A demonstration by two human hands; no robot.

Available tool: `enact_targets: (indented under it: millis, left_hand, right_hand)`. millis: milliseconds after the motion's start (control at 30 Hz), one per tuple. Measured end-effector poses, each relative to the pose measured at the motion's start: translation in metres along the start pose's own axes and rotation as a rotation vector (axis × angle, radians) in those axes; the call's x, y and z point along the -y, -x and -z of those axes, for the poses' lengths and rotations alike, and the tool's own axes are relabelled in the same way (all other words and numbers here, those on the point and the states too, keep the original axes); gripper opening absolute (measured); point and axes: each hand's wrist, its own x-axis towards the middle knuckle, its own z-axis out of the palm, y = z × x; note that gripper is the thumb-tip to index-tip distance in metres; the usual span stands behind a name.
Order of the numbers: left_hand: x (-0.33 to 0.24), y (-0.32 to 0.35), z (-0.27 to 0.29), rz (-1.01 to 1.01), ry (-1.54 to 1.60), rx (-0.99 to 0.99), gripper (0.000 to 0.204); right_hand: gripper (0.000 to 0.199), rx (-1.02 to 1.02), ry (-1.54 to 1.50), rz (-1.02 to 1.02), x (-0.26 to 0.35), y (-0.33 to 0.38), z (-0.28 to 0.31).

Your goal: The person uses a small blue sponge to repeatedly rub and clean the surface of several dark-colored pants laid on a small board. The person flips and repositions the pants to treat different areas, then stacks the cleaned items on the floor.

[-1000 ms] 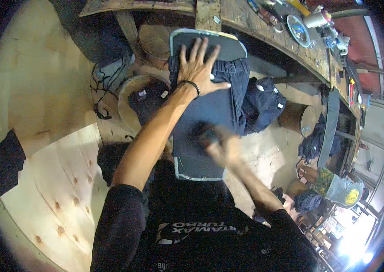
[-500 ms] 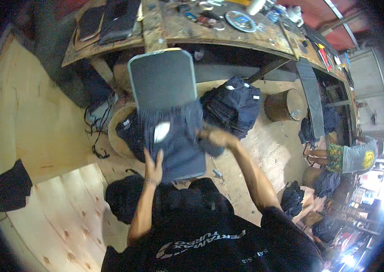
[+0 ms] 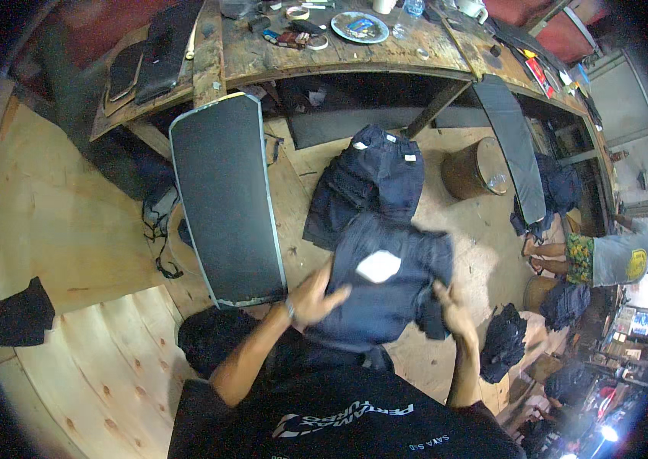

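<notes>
A folded dark navy garment [image 3: 408, 291] with a white patch [image 3: 378, 266] is held out in front of my body, a little blurred. My right hand [image 3: 457, 312] is closed on its right edge. At the garment's left edge, my left hand [image 3: 313, 298] has its fingers apart, and the thumb side lies against the cloth. To the left, a long grey-black board [image 3: 226, 195] with a pale rim slopes from the workbench toward me, its top bare. Just beyond the garment, a pile of dark navy trousers [image 3: 376, 177] with white labels lies on the floor.
The wooden workbench [image 3: 263, 69] runs across the back, bearing a plate [image 3: 360, 27], tape rolls and tools. A round stool [image 3: 475, 170] and a second sloping board [image 3: 511, 145] are at the right. Farther right, a person [image 3: 614, 256] bends near dark cloth heaps.
The navy garment has come off the board and moved right, with both hands moving along with it. The whole board is now uncovered, and more of the trouser pile shows.
</notes>
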Motion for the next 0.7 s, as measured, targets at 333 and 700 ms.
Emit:
enact_targets:
  millis: [333, 700]
  left_hand:
    - [0.051, -0.074, 0.093, -0.047, -0.533, -0.636, 0.08]
    - [0.398, 0.18, 0.183, 0.8, -0.539, -0.597, 0.051]
  right_hand:
    - [0.117, -0.387, 0.292, 0.167, -0.087, -0.278, -0.079]
    - [0.082, 0.256, 0.65, -0.329, -0.25, -0.056, -0.21]
